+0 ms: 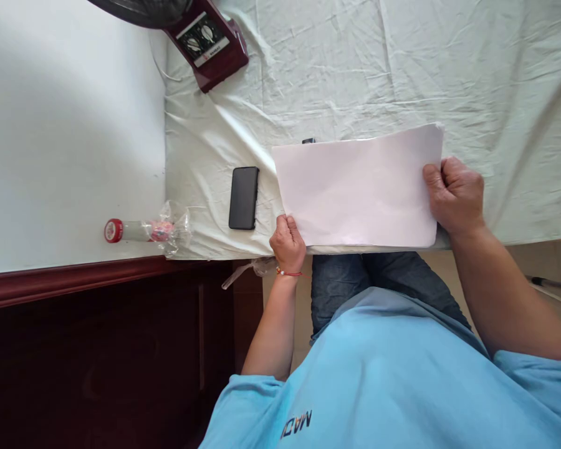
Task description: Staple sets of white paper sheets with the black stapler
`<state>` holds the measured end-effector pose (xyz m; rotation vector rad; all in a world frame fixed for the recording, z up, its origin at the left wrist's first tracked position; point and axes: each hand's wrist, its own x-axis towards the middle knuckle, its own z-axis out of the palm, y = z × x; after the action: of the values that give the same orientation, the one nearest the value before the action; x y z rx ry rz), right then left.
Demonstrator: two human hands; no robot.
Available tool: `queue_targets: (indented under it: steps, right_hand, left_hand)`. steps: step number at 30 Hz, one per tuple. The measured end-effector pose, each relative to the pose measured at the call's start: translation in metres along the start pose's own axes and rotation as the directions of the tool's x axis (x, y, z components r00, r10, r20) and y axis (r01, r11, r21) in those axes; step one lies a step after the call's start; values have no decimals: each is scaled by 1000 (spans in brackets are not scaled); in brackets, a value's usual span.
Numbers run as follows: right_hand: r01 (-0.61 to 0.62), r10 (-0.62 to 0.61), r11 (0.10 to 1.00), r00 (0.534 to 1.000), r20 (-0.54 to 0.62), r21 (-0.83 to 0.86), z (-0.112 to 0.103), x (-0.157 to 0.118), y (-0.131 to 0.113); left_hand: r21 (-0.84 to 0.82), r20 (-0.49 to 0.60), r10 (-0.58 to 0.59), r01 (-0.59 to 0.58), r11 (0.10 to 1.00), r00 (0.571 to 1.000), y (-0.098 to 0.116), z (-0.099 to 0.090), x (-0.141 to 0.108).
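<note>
A stack of white paper (pixel 359 193) is held up over the front edge of the covered table, one end in each hand. My left hand (pixel 288 243) is closed on its lower left corner, thumb on top. At the right edge, my right hand (pixel 458 193) grips the paper with the thumb on top and the fingers curled behind. A small dark object (pixel 308 141) peeks out behind the paper's top edge; most of it is hidden, and I cannot make out what it is. The number of sheets cannot be told.
A black phone (pixel 244 197) lies on the pale tablecloth (pixel 327 68), left of the paper. Farther left is a red-capped clear bottle (pixel 133 231) in plastic wrap. A dark red fan base (pixel 210 47) with knobs stands at the back left, near the white wall (pixel 75 125).
</note>
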<state>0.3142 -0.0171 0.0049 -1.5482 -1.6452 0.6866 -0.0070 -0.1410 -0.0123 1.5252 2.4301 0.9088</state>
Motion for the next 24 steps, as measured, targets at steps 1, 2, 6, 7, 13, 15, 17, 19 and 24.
queue_targets:
  steps: [1, 2, 6, 7, 13, 15, 17, 19, 24]
  right_hand:
    - [1, -1, 1000, 1000, 8, 12, 0, 0, -2]
    - [4, -4, 1000, 1000, 15, 22, 1, 1, -4]
    - [0, 0, 998, 1000, 13, 70, 1, 3, -4]
    - [-8, 7, 996, 1000, 9, 89, 0, 3, -2]
    - [-27, 25, 986, 1000, 15, 162, 1, 2, 7]
    - [-25, 22, 988, 1000, 17, 154, 1, 2, 7]
    - [-28, 26, 987, 1000, 16, 159, 1, 2, 7]
    - [-25, 24, 986, 1000, 11, 164, 1, 3, 6]
    - [-30, 29, 980, 1000, 7, 194, 2, 5, 8]
  left_hand:
    - [-26, -9, 7, -7, 1000, 1000, -1, -1, 1]
    - [-49, -16, 12, -13, 999, 1000, -1, -1, 2]
    - [-107, -16, 6, -8, 994, 1000, -3, -4, 5]
    - [-113, -11, 6, -7, 994, 1000, -3, -4, 5]
    - [-143, -13, 27, -29, 989, 1000, -2, -8, 7]
    - [-160, -10, 12, -13, 987, 1000, -1, -8, 7]
    - [-169, -14, -7, 4, 986, 1000, 0, -9, 6]
    - [-169, -25, -13, 9, 986, 1000, 1, -8, 6]
    - [-153, -19, -3, 0, 988, 1000, 1, -8, 7]
